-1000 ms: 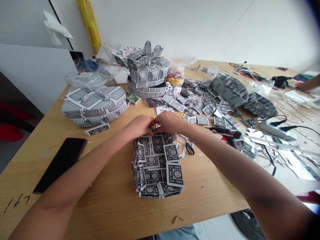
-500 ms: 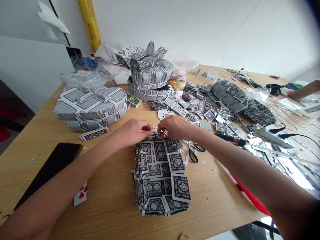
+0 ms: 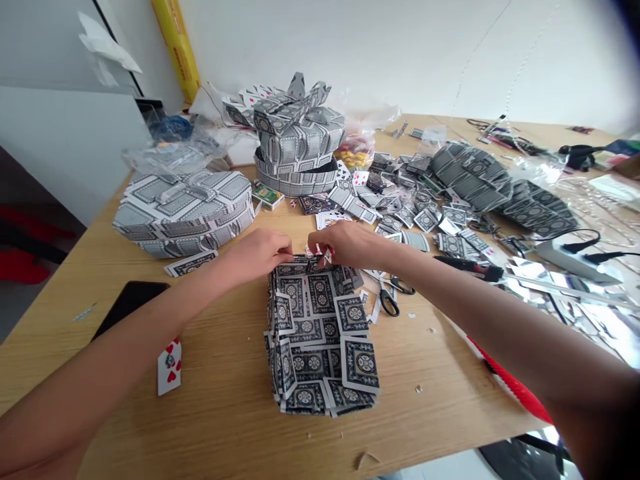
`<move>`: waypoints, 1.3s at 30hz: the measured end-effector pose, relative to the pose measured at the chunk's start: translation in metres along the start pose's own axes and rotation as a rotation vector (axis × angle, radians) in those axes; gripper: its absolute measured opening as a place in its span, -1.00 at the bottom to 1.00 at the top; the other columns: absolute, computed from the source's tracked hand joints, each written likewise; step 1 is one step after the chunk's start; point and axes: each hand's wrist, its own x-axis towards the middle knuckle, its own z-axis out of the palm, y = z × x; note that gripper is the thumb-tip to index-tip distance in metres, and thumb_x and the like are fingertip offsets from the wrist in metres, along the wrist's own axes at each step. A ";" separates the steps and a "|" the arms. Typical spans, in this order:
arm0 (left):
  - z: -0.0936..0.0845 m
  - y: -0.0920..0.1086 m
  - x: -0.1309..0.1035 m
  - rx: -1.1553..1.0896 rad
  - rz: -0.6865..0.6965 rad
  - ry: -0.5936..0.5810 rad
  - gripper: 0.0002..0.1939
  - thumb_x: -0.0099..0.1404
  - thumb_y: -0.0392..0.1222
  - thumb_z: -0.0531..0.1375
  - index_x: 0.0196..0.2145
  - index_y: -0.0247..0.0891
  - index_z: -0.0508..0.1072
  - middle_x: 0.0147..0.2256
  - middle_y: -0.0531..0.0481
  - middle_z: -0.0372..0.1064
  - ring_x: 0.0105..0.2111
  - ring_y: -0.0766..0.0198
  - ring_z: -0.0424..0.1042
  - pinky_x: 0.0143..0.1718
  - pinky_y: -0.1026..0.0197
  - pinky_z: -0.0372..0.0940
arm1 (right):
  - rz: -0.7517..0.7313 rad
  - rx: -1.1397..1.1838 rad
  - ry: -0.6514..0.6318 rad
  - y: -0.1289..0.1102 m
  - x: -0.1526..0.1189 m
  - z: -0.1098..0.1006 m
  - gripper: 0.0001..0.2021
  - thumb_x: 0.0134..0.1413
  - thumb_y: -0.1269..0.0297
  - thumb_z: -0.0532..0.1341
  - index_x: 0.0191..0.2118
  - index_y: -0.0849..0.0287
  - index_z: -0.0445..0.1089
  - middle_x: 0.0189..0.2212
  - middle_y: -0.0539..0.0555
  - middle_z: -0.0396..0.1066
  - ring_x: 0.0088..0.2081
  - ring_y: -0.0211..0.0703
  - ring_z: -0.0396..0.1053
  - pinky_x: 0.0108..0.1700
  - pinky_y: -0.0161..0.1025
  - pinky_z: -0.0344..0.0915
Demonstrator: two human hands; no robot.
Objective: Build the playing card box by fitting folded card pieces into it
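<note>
In the head view, the left hand [image 3: 267,251] and the right hand [image 3: 345,243] are both pinching the far edge of a card box [image 3: 313,330]. The box is sitting on the wooden surface [image 3: 225,413], right between the two arms. Black scissors [image 3: 390,303] are lying near its right side. A dark phone [image 3: 131,300] is resting over on the left, partly behind the left arm.

Looks like a craft workroom, judging by the wooden table [image 3: 220,393] strewn with loose playing cards [image 3: 427,221] toward its far edge. Shows the same in the scissors [image 3: 387,285], the apparent glue gun [image 3: 473,269], the power strip [image 3: 567,261] toward the right edge, and the card-built box [image 3: 187,212] by the left edge.
</note>
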 end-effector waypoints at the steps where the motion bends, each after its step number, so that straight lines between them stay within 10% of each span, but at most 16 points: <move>1: 0.000 0.002 -0.001 0.050 0.020 0.011 -0.87 0.32 -0.29 0.14 -0.33 -0.31 0.49 -0.33 -0.07 0.50 -0.29 0.22 0.45 -0.21 0.22 0.25 | -0.025 0.000 0.021 0.001 -0.001 0.002 -0.81 -0.01 0.45 0.29 -0.22 0.10 0.48 -0.49 -0.05 0.42 -0.44 -0.28 0.27 -0.40 -0.27 -0.01; 28: 0.022 0.014 0.010 0.211 0.047 0.036 -0.84 0.36 -0.28 0.04 -0.25 -0.30 0.42 -0.26 -0.10 0.45 -0.26 0.16 0.47 -0.24 0.17 0.29 | -0.198 0.017 0.164 0.001 -0.003 0.010 -0.71 -0.13 0.63 0.09 -0.35 0.12 0.42 -0.42 -0.02 0.44 -0.33 -0.21 0.35 -0.23 -0.22 0.09; 39: 0.023 0.011 0.011 0.199 0.019 0.013 -0.75 0.29 -0.22 0.17 -0.08 -0.29 0.32 -0.21 -0.10 0.46 -0.22 0.10 0.47 -0.27 0.15 0.29 | -0.034 -0.027 0.066 -0.007 0.002 0.006 -0.67 -0.18 0.62 0.11 -0.31 0.17 0.51 -0.37 0.09 0.51 -0.30 -0.13 0.42 -0.27 -0.22 0.14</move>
